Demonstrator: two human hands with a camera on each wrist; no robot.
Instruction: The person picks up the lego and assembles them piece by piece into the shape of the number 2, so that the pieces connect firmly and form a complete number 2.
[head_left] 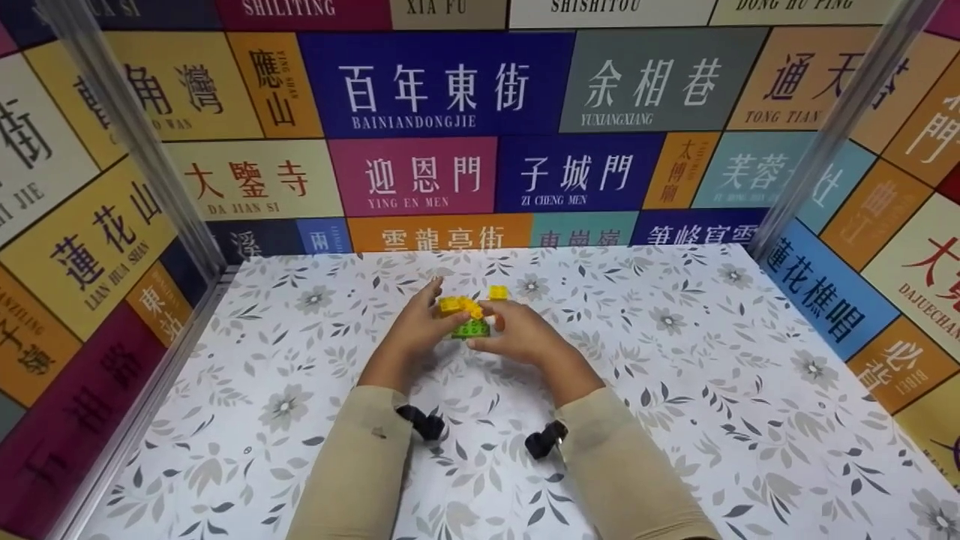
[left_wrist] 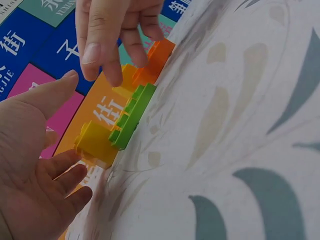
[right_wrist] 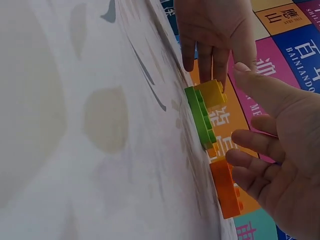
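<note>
A green brick (head_left: 471,329) with studs on top lies on the table between the two hands. At its left end is a yellow brick (left_wrist: 95,142), close to the fingertips of my left hand (head_left: 421,324), whose thumb stretches out above the bricks. An orange brick (right_wrist: 226,187) sits at the right, beside the loosely bent fingers of my right hand (head_left: 521,331). More yellow pieces (head_left: 471,307) show just behind the green brick. In both wrist views the hands face each other around the bricks, and neither grips anything.
A separate yellow brick (head_left: 498,292) lies behind the right hand. The table (head_left: 285,465) has a leaf-and-flower cloth. Sign-printed panels (head_left: 420,172) rise at the back and sides, with clear posts (head_left: 817,127) at the corners.
</note>
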